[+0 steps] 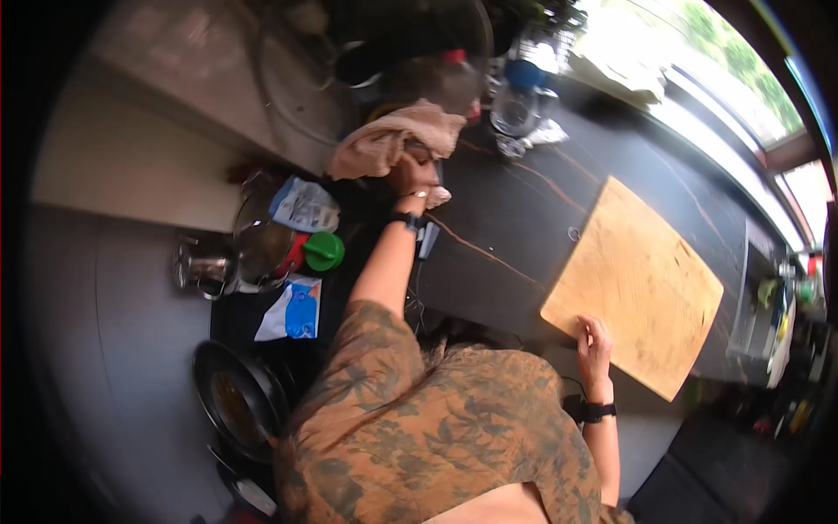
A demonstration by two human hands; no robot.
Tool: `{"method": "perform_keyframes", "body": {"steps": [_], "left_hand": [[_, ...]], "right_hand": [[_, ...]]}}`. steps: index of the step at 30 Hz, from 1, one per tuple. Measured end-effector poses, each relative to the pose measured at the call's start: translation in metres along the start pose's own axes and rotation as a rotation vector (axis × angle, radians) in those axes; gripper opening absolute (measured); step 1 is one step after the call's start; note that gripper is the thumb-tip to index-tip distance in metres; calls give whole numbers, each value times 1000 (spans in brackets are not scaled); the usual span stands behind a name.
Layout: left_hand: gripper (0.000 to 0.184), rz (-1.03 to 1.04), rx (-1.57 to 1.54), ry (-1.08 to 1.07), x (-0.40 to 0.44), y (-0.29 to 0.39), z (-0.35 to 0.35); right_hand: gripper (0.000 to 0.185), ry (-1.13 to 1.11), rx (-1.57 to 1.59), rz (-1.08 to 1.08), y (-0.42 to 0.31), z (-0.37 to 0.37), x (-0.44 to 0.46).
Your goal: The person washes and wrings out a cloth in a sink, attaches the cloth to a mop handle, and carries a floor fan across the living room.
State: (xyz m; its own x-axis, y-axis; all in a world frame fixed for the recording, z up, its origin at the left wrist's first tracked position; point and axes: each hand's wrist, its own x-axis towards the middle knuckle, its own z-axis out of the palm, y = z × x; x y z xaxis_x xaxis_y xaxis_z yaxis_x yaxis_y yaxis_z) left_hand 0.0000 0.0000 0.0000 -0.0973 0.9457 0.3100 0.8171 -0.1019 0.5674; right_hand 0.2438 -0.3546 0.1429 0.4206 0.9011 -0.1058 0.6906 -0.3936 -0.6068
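My left hand (414, 175) is stretched forward and closed on a crumpled pink cloth (375, 147). The cloth bunches over the top of the hand, and a small end of it pokes out below. It hangs at the left end of the dark countertop (497, 218). My right hand (595, 342) lies at the near edge of a wooden cutting board (642, 279), its fingers loosely bent and partly apart, touching the wood. The board lies flat and reaches over the counter's front edge. Blur hides some detail around the cloth.
A clear jar-like container (515, 112) and a red-capped bottle (456, 79) stand at the back. Left are a green-lidded container (323, 251), a blue-white packet (301, 307), a metal pot (205, 262) and a dark pan (231, 402). A window (733, 61) is at upper right.
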Motion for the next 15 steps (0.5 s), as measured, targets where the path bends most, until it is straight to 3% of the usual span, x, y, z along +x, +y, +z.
{"method": "perform_keyframes", "body": {"steps": [1, 2, 3, 5, 7, 9, 11, 14, 15], "left_hand": [[74, 32, -21, -32, 0, 5, 5], [62, 56, -44, -30, -2, 7, -18], [52, 224, 26, 88, 53, 3, -40], [44, 492, -100, 88, 23, 14, -46], [34, 491, -183, -298, 25, -14, -30], [32, 577, -66, -356, 33, -30, -18], [29, 521, -212, -362, 38, -22, -18], [25, 310, -166, -193, 16, -5, -41], [24, 242, -243, -95, 0, 3, -49]], "right_hand": [[13, 29, -17, -54, -14, 3, -1], [14, 69, -41, -103, -26, 6, -2], [14, 169, 154, -176, -15, 68, 39], [14, 214, 128, -178, -3, 56, 35], [15, 187, 136, -111, 5, 53, 32], [13, 181, 195, -56, 21, 50, 24], [11, 69, 312, 101, 31, 38, 9], [29, -292, 482, 453, 64, 26, -19], [33, -222, 656, 640, 73, 24, -29]]}}
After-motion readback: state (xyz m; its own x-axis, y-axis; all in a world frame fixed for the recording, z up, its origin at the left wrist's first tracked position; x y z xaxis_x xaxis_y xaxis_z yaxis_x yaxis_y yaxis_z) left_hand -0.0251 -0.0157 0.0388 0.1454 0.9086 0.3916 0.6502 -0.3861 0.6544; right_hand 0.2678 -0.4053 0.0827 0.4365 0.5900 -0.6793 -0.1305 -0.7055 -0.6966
